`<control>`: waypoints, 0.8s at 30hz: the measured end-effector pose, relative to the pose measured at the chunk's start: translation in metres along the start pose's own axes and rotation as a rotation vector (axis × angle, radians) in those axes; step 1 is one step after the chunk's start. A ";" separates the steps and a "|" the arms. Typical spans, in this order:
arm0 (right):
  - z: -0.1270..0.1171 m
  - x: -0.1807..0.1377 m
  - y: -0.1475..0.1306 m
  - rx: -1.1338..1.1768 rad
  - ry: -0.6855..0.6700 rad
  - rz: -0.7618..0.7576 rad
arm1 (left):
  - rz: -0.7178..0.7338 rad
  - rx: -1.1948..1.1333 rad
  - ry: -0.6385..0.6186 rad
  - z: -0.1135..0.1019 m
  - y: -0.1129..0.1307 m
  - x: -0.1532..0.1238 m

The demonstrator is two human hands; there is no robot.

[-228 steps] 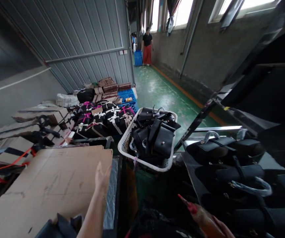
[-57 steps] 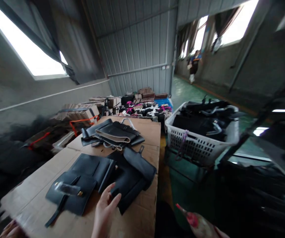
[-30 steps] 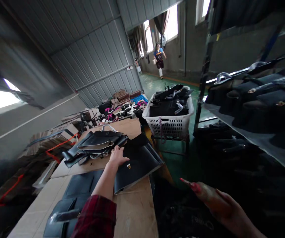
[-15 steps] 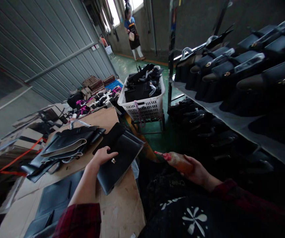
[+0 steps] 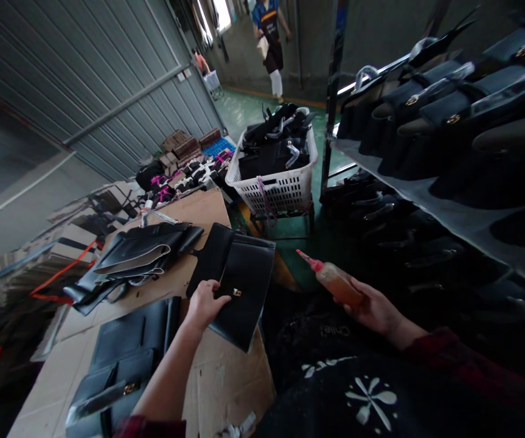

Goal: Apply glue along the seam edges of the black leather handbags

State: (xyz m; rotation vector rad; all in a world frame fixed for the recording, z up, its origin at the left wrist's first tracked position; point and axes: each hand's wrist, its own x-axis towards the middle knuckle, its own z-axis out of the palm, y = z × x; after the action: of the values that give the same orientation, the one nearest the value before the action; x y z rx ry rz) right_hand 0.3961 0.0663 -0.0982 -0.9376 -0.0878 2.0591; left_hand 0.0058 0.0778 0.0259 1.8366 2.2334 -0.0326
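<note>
My left hand (image 5: 206, 304) grips a flat black leather bag (image 5: 244, 267) at its near side, thumb lying over the front close to a small metal clasp (image 5: 237, 292). The bag rests on a cardboard-covered table (image 5: 225, 377), its right side reaching past the table edge. In my right hand (image 5: 374, 307) is a squeeze bottle (image 5: 339, 284) of amber liquid, probably glue, with a red nozzle pointing up and left toward the bag. The bottle is apart from the bag. The fingertips of my left hand are partly hidden.
More black bags (image 5: 139, 252) lie at the table's far left, and another bag (image 5: 120, 353) nearer me. Beyond the table stands a white basket (image 5: 275, 193) full of black bags. A rack (image 5: 408, 188) of bags lines the right. A person (image 5: 269, 42) is at the back.
The black bag has turned on the table with my left hand on it, its near corner swinging right. The bottle's nozzle tilts more upward. The person at the back is nearer.
</note>
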 end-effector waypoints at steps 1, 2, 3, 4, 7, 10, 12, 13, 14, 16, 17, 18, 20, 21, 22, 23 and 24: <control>0.001 0.000 0.000 -0.013 -0.007 -0.019 | -0.009 0.007 0.046 0.007 0.003 -0.006; 0.001 0.000 0.000 -0.023 -0.008 -0.032 | -0.011 0.025 0.095 0.013 0.006 -0.010; 0.002 0.000 0.000 -0.032 -0.001 -0.040 | -0.008 0.055 0.141 0.018 0.009 -0.014; 0.003 0.000 -0.001 -0.040 0.006 -0.043 | -0.005 0.090 0.180 0.023 0.013 -0.017; 0.003 -0.001 -0.001 -0.058 0.021 -0.039 | -0.023 0.187 0.258 0.030 0.024 -0.022; 0.002 -0.002 0.000 -0.068 0.019 -0.026 | -0.044 0.245 0.277 0.032 0.035 -0.024; 0.002 -0.002 -0.001 -0.090 0.006 -0.027 | -0.047 0.260 0.271 0.031 0.041 -0.028; 0.001 -0.003 -0.001 -0.103 0.001 -0.030 | -0.066 0.242 0.266 0.031 0.043 -0.030; 0.000 -0.003 -0.001 -0.116 -0.003 -0.033 | -0.103 0.201 0.257 0.031 0.043 -0.032; -0.003 -0.002 0.000 -0.128 0.002 -0.039 | -0.218 0.051 0.224 0.030 0.041 -0.035; -0.004 -0.002 0.001 -0.129 0.009 -0.041 | -0.275 -0.059 0.207 0.029 0.038 -0.036; -0.006 -0.001 0.002 -0.131 0.013 -0.043 | -0.317 -0.192 0.188 0.027 0.034 -0.037; -0.009 0.000 0.004 -0.147 0.012 -0.053 | -0.346 -0.524 0.135 0.023 0.027 -0.041; -0.009 0.001 0.004 -0.161 0.003 -0.060 | -0.348 -0.713 0.107 0.020 0.023 -0.044; -0.009 0.001 0.005 -0.176 -0.009 -0.067 | -0.356 -0.899 0.088 0.017 0.021 -0.049; -0.008 0.001 0.005 -0.188 -0.020 -0.078 | -0.375 -1.064 0.094 0.014 0.018 -0.054; -0.006 0.001 0.004 -0.197 -0.027 -0.090 | -0.402 -1.196 0.128 0.011 0.016 -0.060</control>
State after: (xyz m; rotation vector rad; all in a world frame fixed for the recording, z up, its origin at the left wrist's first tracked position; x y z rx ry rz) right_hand 0.3963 0.0629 -0.1046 -1.0055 -0.3463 2.0058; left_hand 0.0338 0.0215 0.0301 0.7434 1.8916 1.0942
